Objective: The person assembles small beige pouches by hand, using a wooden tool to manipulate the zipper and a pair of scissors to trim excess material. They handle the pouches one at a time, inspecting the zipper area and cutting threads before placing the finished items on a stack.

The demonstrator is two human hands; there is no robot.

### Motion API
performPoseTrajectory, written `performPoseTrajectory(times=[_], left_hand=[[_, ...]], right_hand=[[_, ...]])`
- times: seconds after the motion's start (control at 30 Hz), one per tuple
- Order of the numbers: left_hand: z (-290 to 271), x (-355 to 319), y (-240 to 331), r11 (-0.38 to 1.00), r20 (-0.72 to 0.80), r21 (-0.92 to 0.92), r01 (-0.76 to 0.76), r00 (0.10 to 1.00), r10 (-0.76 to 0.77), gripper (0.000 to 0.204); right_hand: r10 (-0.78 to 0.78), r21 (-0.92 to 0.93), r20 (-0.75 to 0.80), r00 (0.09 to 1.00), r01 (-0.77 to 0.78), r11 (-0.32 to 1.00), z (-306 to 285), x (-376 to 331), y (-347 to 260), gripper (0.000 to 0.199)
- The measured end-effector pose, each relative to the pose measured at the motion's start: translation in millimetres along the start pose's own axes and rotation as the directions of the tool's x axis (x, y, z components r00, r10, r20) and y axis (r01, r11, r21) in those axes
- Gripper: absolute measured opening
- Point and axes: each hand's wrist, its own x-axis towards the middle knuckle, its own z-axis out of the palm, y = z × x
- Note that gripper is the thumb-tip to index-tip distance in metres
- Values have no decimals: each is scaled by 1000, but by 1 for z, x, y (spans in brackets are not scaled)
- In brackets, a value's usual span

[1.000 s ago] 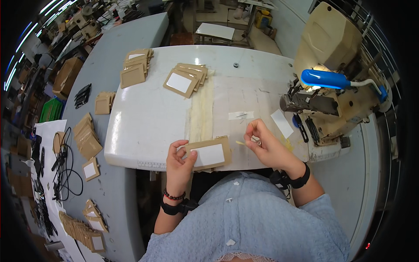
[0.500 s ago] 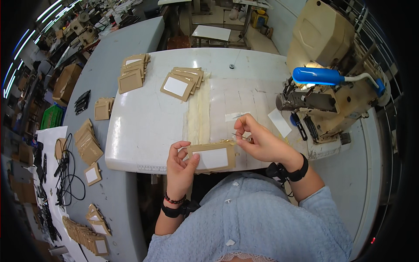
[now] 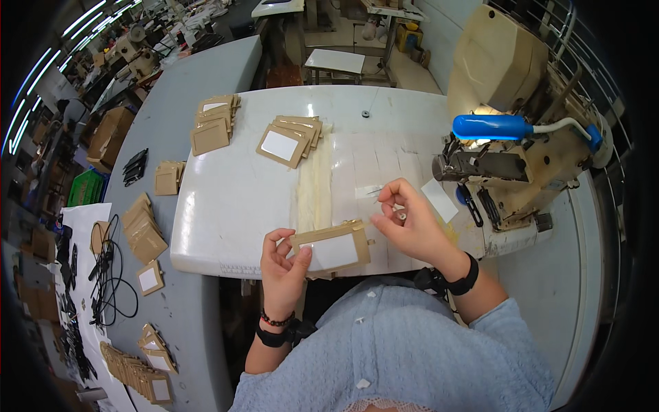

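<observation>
My left hand [image 3: 283,269] is closed on a tan card holder [image 3: 336,251] with a white panel in its frame, thumb on the front and fingers behind. It is held tilted above the table's front edge, with small gold-coloured metal bits along its top edge and right end. Just to the right of the holder, apart from it, my right hand [image 3: 416,225] has its fingers curled in toward the thumb. Something small and pale shows in those fingers, too small to make out. A white slip [image 3: 439,199] lies beyond this hand.
A sewing machine [image 3: 500,168] with a blue lamp [image 3: 491,128] stands at right. Farther back on the white table [image 3: 240,206] lie stacked holders [image 3: 298,151], another stack [image 3: 209,137] and a small bobbin [image 3: 365,114]. More holders [image 3: 144,230] and black cables [image 3: 106,275] lie at left.
My right hand has drawn slightly away from the card holder's upper right corner, its fingers more curled. My left hand keeps the holder in nearly the same place. The whole view has shifted slightly.
</observation>
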Motion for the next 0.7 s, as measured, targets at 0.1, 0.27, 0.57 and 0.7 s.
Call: performPoseTrajectory(times=[0.1, 0.27, 0.57, 0.7], left_hand=[[3, 3, 0, 999, -26, 5, -42, 999, 42, 38], [11, -2, 3, 985, -37, 37, -166, 985, 167, 36], [2, -12, -3, 956, 17, 115, -269, 963, 269, 32], [1, -4, -10, 974, 126, 69, -215, 970, 205, 35]], right_hand=[[-27, 4, -90, 996, 27, 1000, -1, -3, -4, 15], [-87, -93, -93, 992, 79, 993, 10, -4, -12, 13], [15, 48, 164, 986, -23, 999, 9, 6, -11, 14], [56, -16, 194, 979, -54, 998, 1, -3, -5, 13]])
